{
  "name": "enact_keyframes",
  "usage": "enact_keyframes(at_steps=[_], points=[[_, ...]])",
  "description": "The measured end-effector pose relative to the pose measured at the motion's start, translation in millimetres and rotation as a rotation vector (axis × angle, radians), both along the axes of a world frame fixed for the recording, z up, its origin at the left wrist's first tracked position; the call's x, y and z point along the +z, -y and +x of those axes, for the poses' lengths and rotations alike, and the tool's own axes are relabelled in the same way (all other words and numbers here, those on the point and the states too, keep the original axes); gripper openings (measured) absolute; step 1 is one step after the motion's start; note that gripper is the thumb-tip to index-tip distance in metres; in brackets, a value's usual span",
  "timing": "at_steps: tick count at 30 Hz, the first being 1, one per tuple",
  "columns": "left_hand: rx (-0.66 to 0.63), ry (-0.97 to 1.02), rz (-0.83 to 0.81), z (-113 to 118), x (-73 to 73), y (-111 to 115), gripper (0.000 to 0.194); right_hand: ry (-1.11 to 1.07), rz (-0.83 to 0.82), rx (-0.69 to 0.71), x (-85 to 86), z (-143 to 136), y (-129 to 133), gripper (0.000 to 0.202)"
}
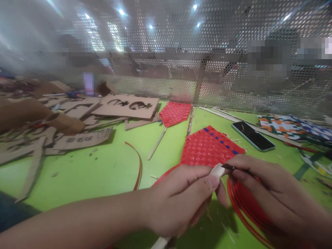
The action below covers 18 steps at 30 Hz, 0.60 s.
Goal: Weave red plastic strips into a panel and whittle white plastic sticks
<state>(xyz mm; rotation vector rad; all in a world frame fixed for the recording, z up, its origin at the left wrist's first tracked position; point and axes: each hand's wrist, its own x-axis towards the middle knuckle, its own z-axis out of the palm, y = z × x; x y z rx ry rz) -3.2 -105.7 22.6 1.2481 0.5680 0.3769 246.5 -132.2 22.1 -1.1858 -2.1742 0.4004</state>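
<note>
My left hand (184,193) is closed around a pale wooden stick (218,170), thumb pressed along it; its lower end shows below the hand at the bottom edge. My right hand (269,186) pinches a small dark blade (227,167), which meets the tip of the stick. Just beyond the hands lies a red woven panel (204,148) with a row of blue squares and thin pale shavings on it. A coil of red strapping (240,204) rests under my right hand, partly hidden by it.
A second red woven panel (176,112) with a pale stick handle (157,143) lies farther back. Cut cardboard sheets (124,105) crowd the left. A phone (252,136) and an orange, green and white woven piece (280,126) lie right. A perforated metal screen (166,65) stands behind.
</note>
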Motion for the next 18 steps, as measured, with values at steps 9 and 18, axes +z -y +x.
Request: enact_keyframes(at_steps=[9, 18], points=[[-0.047, 0.036, -0.015, -1.8, -1.3, -3.3, 0.047, -0.027, -0.034, 0.000, 0.1, -4.3, -0.3, 0.019], [-0.047, 0.033, -0.003, -1.6, 1.9, -2.4, 0.046, -0.049, 0.030, 0.002, 3.9, -9.2, 1.9, 0.017]])
